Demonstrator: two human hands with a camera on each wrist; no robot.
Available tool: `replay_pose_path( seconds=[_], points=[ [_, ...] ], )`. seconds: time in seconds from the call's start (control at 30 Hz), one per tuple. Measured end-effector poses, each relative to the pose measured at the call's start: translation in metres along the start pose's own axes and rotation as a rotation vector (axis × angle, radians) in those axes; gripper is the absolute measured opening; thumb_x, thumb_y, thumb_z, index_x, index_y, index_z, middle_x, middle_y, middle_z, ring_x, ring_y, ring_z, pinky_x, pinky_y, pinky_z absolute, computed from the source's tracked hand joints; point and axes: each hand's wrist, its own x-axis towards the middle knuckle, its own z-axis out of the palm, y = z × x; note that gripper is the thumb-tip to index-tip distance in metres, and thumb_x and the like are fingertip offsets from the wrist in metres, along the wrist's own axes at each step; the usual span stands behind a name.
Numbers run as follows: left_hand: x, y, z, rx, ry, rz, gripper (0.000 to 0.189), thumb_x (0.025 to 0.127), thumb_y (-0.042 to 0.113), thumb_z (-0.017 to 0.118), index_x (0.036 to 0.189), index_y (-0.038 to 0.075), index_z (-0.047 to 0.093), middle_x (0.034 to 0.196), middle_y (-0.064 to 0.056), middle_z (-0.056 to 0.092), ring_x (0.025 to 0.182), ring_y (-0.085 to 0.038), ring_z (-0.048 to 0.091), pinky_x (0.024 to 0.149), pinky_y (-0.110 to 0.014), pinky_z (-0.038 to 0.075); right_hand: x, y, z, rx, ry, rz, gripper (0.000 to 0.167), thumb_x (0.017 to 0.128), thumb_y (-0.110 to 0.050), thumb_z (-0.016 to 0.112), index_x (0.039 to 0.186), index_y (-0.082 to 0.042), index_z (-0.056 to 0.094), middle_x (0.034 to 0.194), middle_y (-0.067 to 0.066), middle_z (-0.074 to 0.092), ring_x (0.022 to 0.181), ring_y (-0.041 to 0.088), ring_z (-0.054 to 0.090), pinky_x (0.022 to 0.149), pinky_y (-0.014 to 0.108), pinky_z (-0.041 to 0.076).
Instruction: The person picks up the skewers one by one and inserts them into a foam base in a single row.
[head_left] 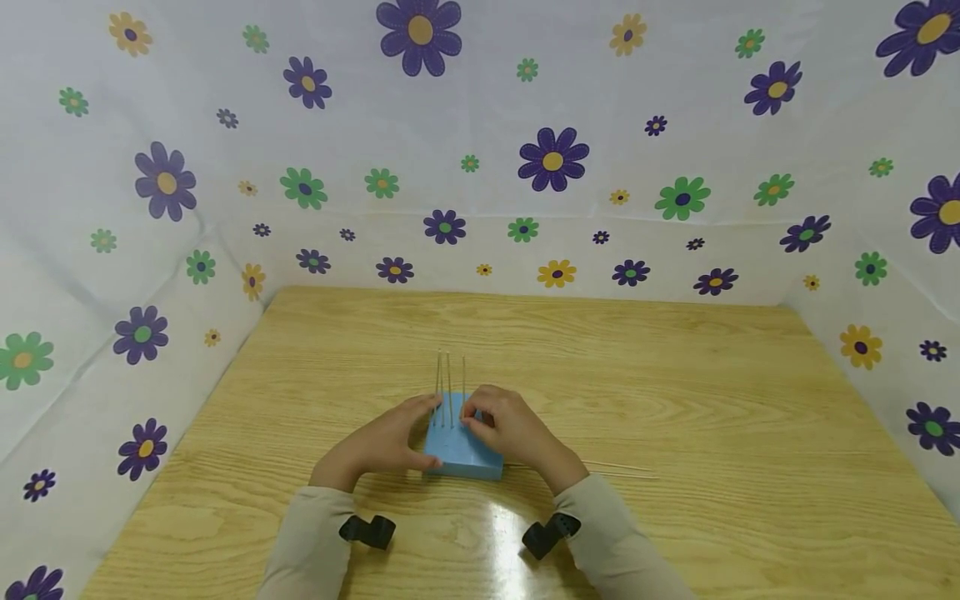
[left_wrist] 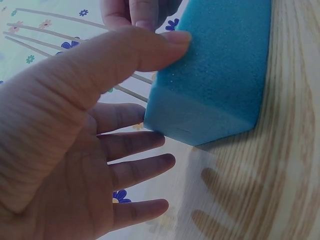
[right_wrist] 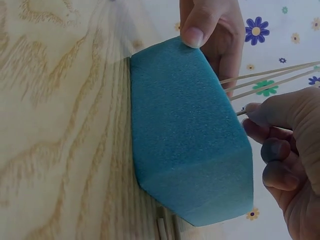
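A light-blue foam block [head_left: 465, 454] sits on the table with several thin wooden skewers [head_left: 451, 392] standing up from its top. My left hand [head_left: 386, 437] spans the block's left side, thumb at the front face and index finger toward the back corner. In the left wrist view its other fingers [left_wrist: 142, 169] are spread and fairly straight beside the block [left_wrist: 215, 65]. The right hand [head_left: 510, 421] pinches a skewer [right_wrist: 242, 113] between thumb and index finger, low down, close to the block's top. Its remaining fingers are curled in.
Loose skewers [head_left: 622, 472] lie on the wooden table [head_left: 675, 383] to the right, passing behind the right wrist toward the block. White cloth walls [head_left: 480, 108] with printed flowers stand around the back and sides. Each wrist wears a black camera band.
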Motion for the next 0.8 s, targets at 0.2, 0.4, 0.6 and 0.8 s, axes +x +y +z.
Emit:
replay_pose_path(
  seconds=[0.2,0.4,0.6,0.8],
  points=[
    [0.000,0.000,0.000,0.003,0.002,0.003,0.091,0.078,0.030,0.077,0.148,-0.001,0.027,0.151,-0.022,0.027,0.138,-0.039,0.025,0.108,-0.054,0.027,0.000,0.001,0.001,-0.012,0.028,-0.033,0.008,0.085,-0.004,0.069,0.078,-0.008,0.066,0.078,0.001,0.060,0.063,0.008,0.045,0.054,0.018,0.040],
    [-0.001,-0.001,0.000,-0.001,0.002,0.011,0.091,0.079,0.030,0.077,0.147,-0.002,0.027,0.150,-0.023,0.026,0.138,-0.040,0.024,0.108,-0.055,0.027,0.001,-0.002,0.000,0.000,0.008,0.015,0.005,0.085,-0.005,0.069,0.080,-0.007,0.068,0.080,0.001,0.061,0.065,0.008,0.047,0.056,0.018,0.042],
    [-0.001,-0.001,0.000,0.005,0.003,0.008,0.092,0.078,0.031,0.077,0.148,-0.001,0.027,0.151,-0.022,0.026,0.138,-0.039,0.024,0.108,-0.054,0.027,-0.001,-0.006,-0.005,0.051,0.001,0.096,0.005,0.087,-0.008,0.067,0.086,-0.006,0.071,0.084,0.002,0.064,0.064,0.006,0.047,0.055,0.019,0.042],
    [-0.001,-0.001,0.000,0.019,0.005,0.007,0.092,0.078,0.031,0.078,0.148,0.000,0.027,0.151,-0.021,0.027,0.138,-0.038,0.025,0.109,-0.053,0.026,-0.007,-0.007,-0.015,0.122,0.026,0.136,0.013,0.087,-0.008,0.067,0.098,-0.001,0.070,0.090,0.007,0.067,0.066,0.008,0.054,0.056,0.021,0.047]
  ],
)
